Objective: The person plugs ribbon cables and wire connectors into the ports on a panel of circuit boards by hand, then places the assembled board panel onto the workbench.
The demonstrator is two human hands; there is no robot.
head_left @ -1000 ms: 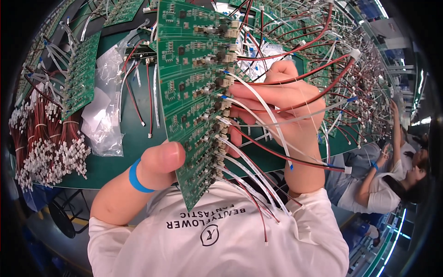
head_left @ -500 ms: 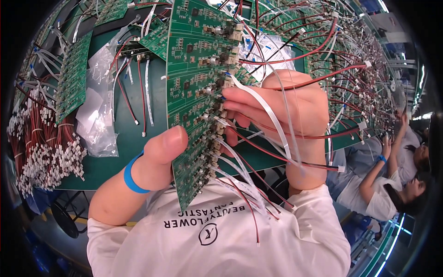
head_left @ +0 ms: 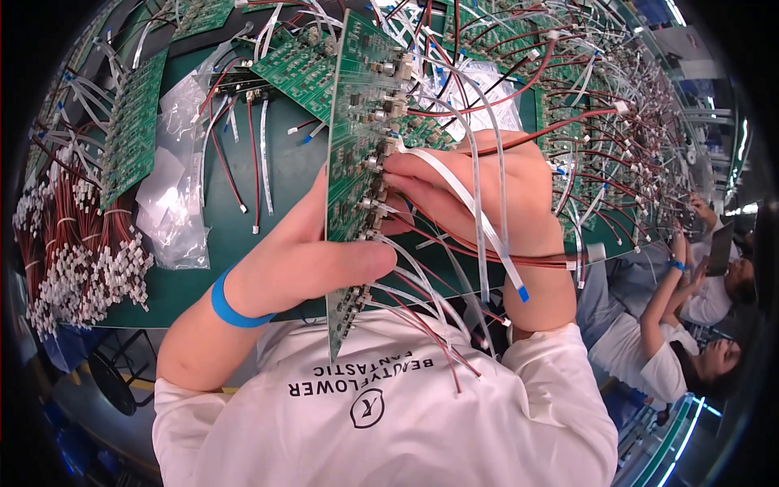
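A long green circuit board [head_left: 353, 105] stands upright before my chest, turned nearly edge-on. My left hand [head_left: 280, 252], with a blue band on its wrist, grips it, the thumb lying across its lower part. Small white connectors line its right side, with red-black wires and flat cables hanging from several of them. My right hand [head_left: 495, 191] has its fingers pinched together at this side, by the upper end of a white flat cable [head_left: 462, 193]. This cable droops over the hand to a blue tip. The exact grip at the connector is partly hidden.
Bundles of red-black wires [head_left: 81, 252] with white plugs hang at the left, beside another wired board [head_left: 134, 122]. A clear plastic bag [head_left: 182, 187] lies on the green table [head_left: 280, 195]. More boards [head_left: 588, 138] crowd the right. Two people [head_left: 661, 325] are beyond.
The board has turned more edge-on and shifted right. My left thumb has moved right across the board. The white flat cable's blue tip now hangs in sight below my right hand.
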